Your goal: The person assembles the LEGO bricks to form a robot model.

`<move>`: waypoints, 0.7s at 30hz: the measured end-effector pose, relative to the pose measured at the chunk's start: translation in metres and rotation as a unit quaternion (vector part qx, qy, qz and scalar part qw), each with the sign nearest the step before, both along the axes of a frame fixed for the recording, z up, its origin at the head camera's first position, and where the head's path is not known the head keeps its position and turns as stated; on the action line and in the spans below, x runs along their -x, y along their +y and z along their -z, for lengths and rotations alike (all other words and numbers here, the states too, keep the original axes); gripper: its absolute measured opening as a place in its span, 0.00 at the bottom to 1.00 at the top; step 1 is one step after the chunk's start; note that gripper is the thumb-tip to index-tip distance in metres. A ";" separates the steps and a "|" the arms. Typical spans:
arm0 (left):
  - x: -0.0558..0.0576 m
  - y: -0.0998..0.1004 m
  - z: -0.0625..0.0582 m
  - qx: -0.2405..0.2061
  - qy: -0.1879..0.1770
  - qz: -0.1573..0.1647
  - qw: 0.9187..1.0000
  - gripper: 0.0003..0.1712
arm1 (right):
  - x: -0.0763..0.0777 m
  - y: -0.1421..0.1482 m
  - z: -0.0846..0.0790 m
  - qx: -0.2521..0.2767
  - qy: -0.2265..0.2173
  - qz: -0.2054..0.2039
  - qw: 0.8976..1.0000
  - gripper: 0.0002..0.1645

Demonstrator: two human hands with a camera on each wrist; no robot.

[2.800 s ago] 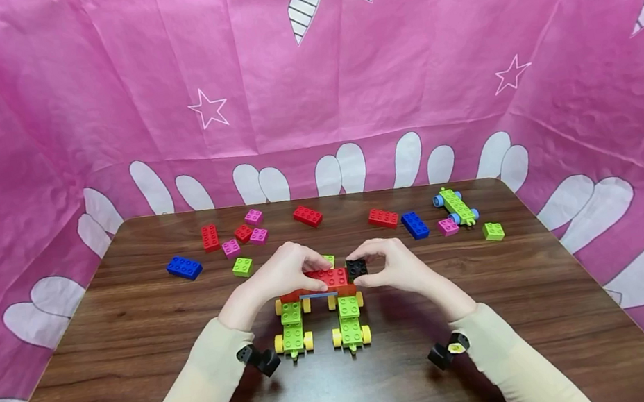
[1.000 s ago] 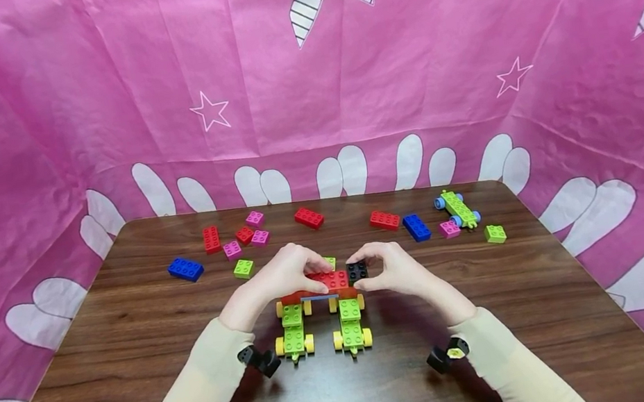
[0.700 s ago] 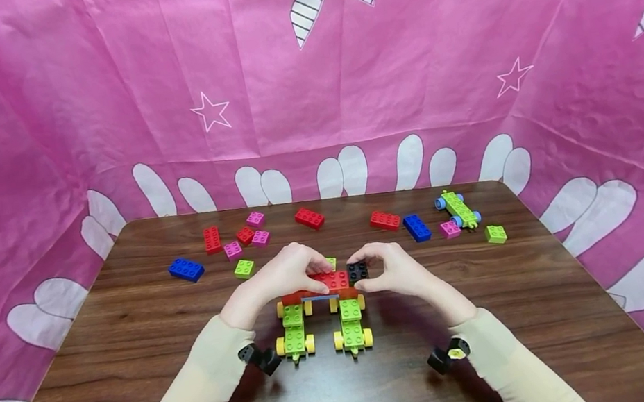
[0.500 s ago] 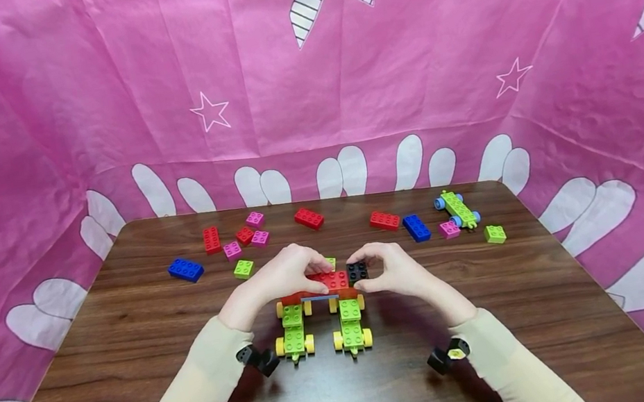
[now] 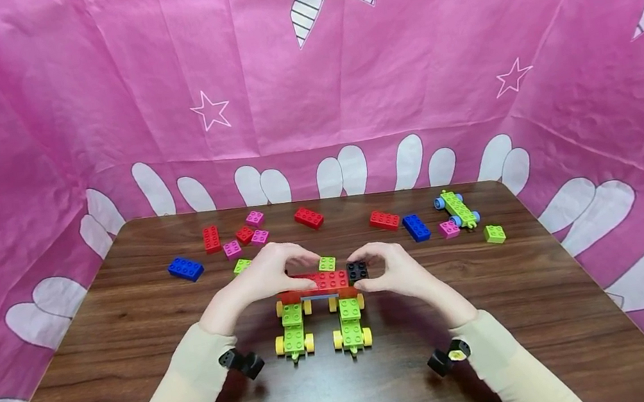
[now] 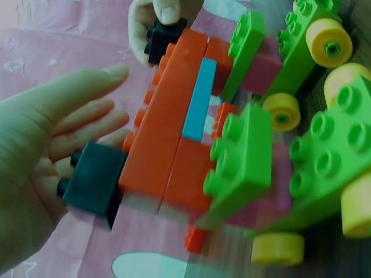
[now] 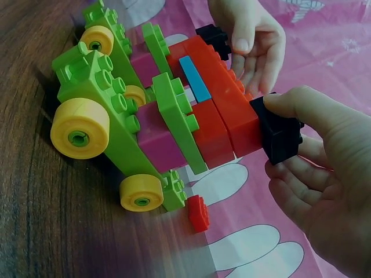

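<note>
The long red beam of studded plastic bricks (image 5: 331,278) lies level, carried on two lime-green plastic wheeled bases, one (image 5: 294,339) below its left part and one (image 5: 352,331) below its right. Between beam and bases come magenta plastic bricks (image 7: 159,138) and lime-green studded plastic bricks (image 7: 177,116); a blue plastic piece (image 7: 194,78) sits low along the beam's near side.

The right hand (image 5: 393,270) pinches a square black plastic brick (image 5: 357,270) at the beam's right end. The left hand (image 5: 264,273) is released, its fingers spread about the beam's left end, where a second square black plastic brick (image 6: 95,182) sits before the palm. Whether either black brick is fully seated cannot be told.

The build should handle as light, rigid and smooth rather than slippery; the bricks look tough, the stud joints being the likelier weak point. The round yellow plastic wheels (image 7: 79,124) may let it roll under a sideways push. A black brick is best held by opposite side walls, the beam by its long sides near the middle, and the whole from under the wheeled bases.

No container shows. Beyond the beam, a blue plastic brick (image 5: 185,269) to its left and a red plastic brick (image 5: 385,220) to its right lie directly on the brown wood-grain table (image 5: 133,364).
</note>
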State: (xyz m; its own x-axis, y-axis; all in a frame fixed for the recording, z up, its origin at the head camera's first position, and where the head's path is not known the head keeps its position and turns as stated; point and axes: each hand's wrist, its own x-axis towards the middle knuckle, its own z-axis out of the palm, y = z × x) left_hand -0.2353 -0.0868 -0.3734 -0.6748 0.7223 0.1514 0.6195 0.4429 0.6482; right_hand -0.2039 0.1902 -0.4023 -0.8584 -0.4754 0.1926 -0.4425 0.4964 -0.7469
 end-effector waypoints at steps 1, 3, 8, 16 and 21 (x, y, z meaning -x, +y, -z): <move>0.000 -0.003 0.000 -0.009 0.003 0.000 1.000 0.24 | 0.000 0.000 0.000 0.001 -0.004 0.002 1.000 0.24; -0.001 -0.009 0.002 -0.022 0.010 -0.001 1.000 0.25 | -0.001 0.001 0.001 0.003 -0.011 0.006 1.000 0.24; -0.005 -0.023 0.008 -0.043 0.030 -0.012 0.999 0.29 | -0.002 0.003 0.002 0.012 -0.019 0.017 1.000 0.24; -0.008 -0.040 0.015 -0.042 0.003 -0.048 0.998 0.31 | -0.004 0.006 0.003 0.014 -0.011 0.017 1.000 0.23; -0.008 -0.046 0.021 -0.038 -0.004 -0.070 0.997 0.29 | -0.003 0.007 0.005 0.015 -0.007 0.018 1.000 0.23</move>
